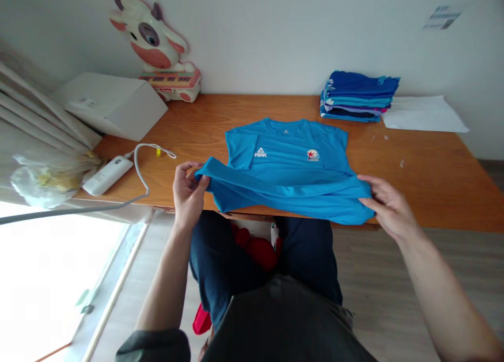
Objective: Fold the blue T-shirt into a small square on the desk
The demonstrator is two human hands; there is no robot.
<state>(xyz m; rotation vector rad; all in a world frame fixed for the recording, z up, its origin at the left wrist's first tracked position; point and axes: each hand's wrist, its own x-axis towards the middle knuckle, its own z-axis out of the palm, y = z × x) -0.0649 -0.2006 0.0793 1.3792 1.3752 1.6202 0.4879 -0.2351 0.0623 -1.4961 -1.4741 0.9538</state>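
Observation:
A blue T-shirt (289, 165) lies front side up on the wooden table, its collar toward the wall. A white PEAK logo and a round emblem show on its chest, and both sleeves lie on the tabletop. My left hand (189, 191) pinches the left end of the lower part, thumb on top. At the other end, my right hand (388, 207) has the cloth between thumb and fingers. Between my hands the lower part is raised and doubled over, sagging a little past the table's front edge. Some fingertips are hidden behind the fabric.
A stack of folded clothes (358, 97) stands at the back right beside white paper (425, 114). On the left are a white box (118, 107), a cow-shaped toy keyboard (157, 47), a white power bank (108, 176) with a cable, and a plastic bag (47, 178). The wooden table (444, 183) ends near my knees.

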